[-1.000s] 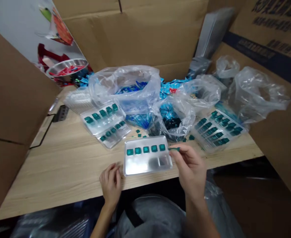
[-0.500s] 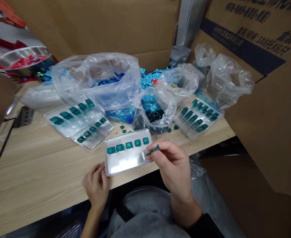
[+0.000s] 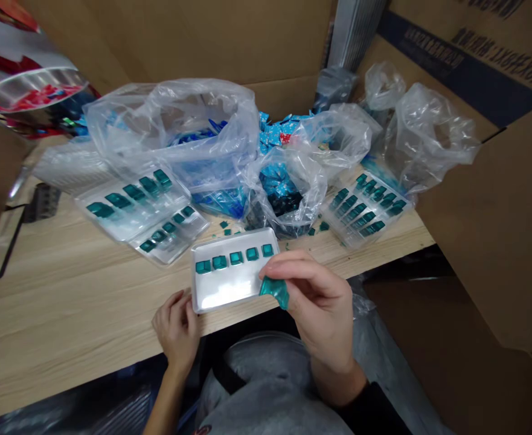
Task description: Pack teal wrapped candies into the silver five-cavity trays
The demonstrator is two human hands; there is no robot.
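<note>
Between the thumb and fingertips of my right hand (image 3: 322,305) is a thin, shiny teal film piece (image 3: 275,291) with pointed corners. It is held over the right side of a shallow clear plastic tray (image 3: 229,295). Along the tray's far side sits a row of several teal squares (image 3: 236,258); my fingers cover its near right corner. My left hand (image 3: 177,326) rests at the near left corner, fingers loosely bent and lying on the table edge, thumb beside the tray. Small teal scraps (image 3: 224,225) lie just behind the tray.
At the left stands an open clear case (image 3: 125,226) with teal pieces; another filled tray (image 3: 351,232) is at the right. Behind are plastic bags of blue (image 3: 220,166) and dark pieces (image 3: 288,226), and a metal bowl (image 3: 3,90). Cardboard (image 3: 496,211) walls the wooden table (image 3: 66,326).
The view has swung right. My right hand has brought the film piece from beyond the tray's right edge to over its right part, and turned its broad face into view. My left hand stays put.
</note>
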